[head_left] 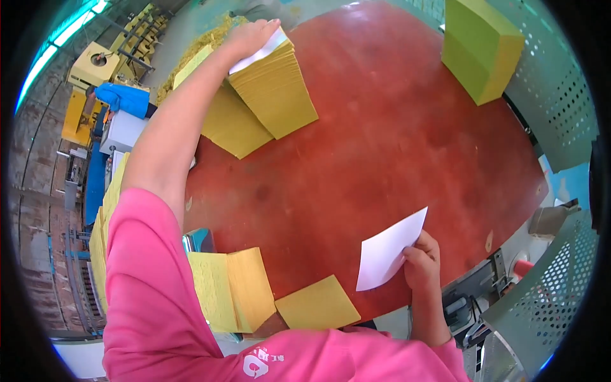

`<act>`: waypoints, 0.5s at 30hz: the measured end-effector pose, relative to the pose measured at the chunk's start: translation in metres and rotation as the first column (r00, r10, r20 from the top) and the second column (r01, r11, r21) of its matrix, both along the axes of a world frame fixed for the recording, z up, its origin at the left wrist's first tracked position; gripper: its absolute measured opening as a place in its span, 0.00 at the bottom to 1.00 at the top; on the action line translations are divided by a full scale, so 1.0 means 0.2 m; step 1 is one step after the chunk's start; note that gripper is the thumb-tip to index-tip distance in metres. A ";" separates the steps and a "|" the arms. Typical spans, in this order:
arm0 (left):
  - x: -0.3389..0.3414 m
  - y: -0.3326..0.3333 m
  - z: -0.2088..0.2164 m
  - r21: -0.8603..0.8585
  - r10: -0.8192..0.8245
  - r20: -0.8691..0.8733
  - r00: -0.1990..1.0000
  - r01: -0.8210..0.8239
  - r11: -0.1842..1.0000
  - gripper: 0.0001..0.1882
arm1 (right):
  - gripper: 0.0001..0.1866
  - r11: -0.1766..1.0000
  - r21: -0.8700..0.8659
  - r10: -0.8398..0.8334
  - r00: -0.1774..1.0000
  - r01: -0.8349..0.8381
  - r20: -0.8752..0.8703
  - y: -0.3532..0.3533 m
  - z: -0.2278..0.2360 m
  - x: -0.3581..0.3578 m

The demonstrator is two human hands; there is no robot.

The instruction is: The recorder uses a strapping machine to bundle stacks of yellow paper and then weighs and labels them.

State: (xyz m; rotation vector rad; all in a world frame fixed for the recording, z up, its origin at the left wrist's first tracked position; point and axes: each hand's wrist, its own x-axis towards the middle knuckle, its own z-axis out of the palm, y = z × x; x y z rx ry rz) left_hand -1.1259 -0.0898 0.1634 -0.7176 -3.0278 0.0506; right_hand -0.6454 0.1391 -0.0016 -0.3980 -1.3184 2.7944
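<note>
My right hand (422, 261) pinches a white sheet of paper (389, 249) by its right edge, thumb on top, over the front right of the red table. My left arm reaches far forward. At its end my left hand (253, 39) lies over a white sheet (262, 52) on top of a tall stack of yellow paper (273, 92), its fingers stretched along the far side. A second yellow stack (232, 124) stands against it on the left.
The red table (356, 153) carries a green-yellow paper block (480, 54) at the back right, beside a perforated metal panel (560, 95). Near me lie a flat yellow stack (318, 304) and upright yellow stacks (251, 286). A person in blue (124, 99) is by machines at the far left.
</note>
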 end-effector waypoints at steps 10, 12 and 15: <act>0.57 0.13 -0.02 0.546 -0.190 0.333 0.924 -0.025 0.837 0.36 | 0.21 0.992 -0.090 -0.092 0.996 0.091 -0.006 0.00 -0.04 0.28; 0.71 0.18 -0.04 0.668 -0.296 0.416 0.860 -0.068 0.741 0.35 | 0.20 0.985 -0.123 -0.119 0.993 0.118 0.001 -0.03 -0.04 0.35; 1.00 0.27 -0.08 0.534 -0.467 -0.012 0.884 0.401 0.744 0.26 | 0.21 0.969 -0.185 -0.164 0.986 0.164 0.018 -0.09 -0.06 0.51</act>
